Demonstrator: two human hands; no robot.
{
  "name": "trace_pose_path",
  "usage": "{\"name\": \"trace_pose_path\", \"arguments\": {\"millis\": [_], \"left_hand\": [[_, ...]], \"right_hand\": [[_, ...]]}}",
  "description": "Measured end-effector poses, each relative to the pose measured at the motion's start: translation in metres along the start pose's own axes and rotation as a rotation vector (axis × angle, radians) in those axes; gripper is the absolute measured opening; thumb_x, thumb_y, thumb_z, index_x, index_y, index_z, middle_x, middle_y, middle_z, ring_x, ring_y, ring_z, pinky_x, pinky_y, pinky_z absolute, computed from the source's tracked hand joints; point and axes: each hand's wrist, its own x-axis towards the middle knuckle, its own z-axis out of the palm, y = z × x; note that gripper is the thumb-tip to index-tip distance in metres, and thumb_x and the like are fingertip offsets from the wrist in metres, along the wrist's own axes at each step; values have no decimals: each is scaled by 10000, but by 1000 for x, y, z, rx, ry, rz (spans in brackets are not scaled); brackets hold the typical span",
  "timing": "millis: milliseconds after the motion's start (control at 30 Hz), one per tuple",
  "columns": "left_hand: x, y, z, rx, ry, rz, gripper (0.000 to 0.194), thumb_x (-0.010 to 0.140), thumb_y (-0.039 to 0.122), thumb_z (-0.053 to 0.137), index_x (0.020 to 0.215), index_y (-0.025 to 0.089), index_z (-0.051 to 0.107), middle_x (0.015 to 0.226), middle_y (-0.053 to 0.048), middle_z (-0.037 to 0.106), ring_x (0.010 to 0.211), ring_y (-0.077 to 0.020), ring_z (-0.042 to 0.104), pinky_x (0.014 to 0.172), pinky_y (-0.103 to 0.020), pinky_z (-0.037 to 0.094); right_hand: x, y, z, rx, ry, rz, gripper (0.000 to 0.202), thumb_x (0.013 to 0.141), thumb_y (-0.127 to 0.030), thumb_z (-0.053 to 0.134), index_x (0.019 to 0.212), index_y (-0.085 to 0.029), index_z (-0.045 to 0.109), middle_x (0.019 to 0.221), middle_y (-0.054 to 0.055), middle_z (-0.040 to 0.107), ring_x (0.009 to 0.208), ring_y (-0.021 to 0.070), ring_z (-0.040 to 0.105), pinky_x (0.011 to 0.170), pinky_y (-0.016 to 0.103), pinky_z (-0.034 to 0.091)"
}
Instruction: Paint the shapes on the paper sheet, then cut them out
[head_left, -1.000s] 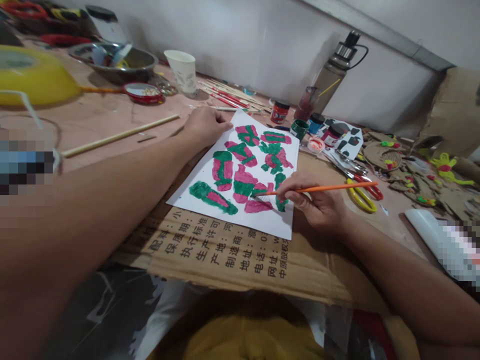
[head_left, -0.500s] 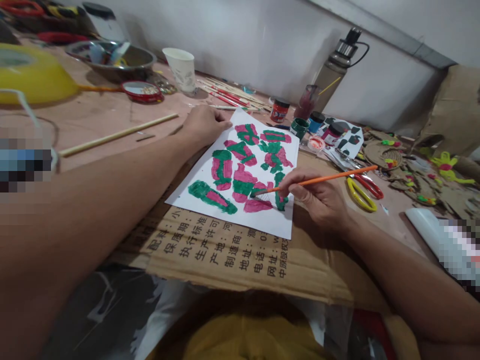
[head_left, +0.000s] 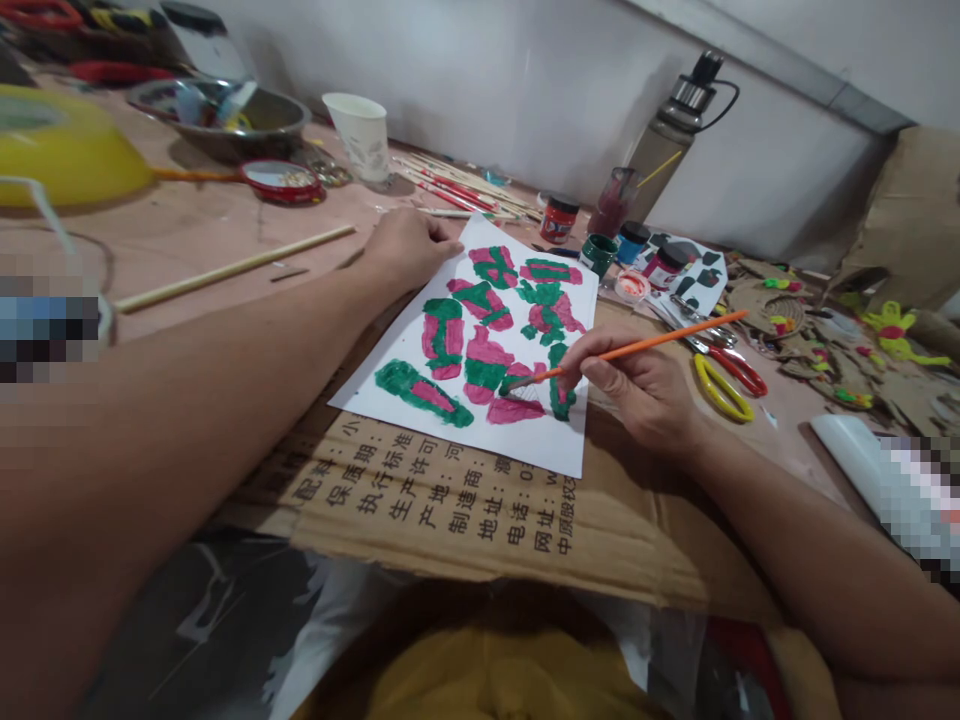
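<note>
Several small paint pots [head_left: 600, 252] stand in a cluster past the far right corner of the white paper sheet [head_left: 480, 345]: a red one, a green one, a blue-lidded one and a dark-lidded one; their fill cannot be made out. Far left, a metal bowl [head_left: 225, 115] holds odds and ends beside a paper cup [head_left: 360, 132]. The sheet, on printed cardboard [head_left: 480, 510], is covered in green and magenta blotches. The right hand [head_left: 637, 390] pinches an orange-handled paintbrush [head_left: 622, 352], thin and long, bristles pointing left and down onto the sheet's near right part, handle rising to the right. The left hand [head_left: 409, 248] lies flat-fingered, pressing the sheet's far left edge
</note>
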Motion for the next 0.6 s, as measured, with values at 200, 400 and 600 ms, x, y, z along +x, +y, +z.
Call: {"name": "trace_pose_path", "arguments": {"millis": [200,400,600], "left_hand": [[-4,4,-2,-36,-7,-18,204,943,318,736,999,159,851,1076,-110,816,1011,-257,685,980,-337,486],[-3,3,-1,-24,-9,-9,196,954,314,740,1007,158,847,1093,-104,821,1003,-248,681,955,-319,483],[-3,4,-2,-12,-15,-5,214,953,326,730,1022,166,854,1082,-105,820,1009,-261,686,971,-346,487]], "right_hand": [[-1,4,1,39,-28,26,362,1103,-571,662,1032,-234,773,895,31,756,793,189,727,749,348,613],[0,-2,-5,-41,-38,25,419,1105,-615,632,1000,-235,776,902,41,773,822,199,741,813,363,628],[2,-4,-6,-62,-27,-11,405,1110,-599,634,986,-241,777,903,36,783,823,194,748,800,354,628]]}}
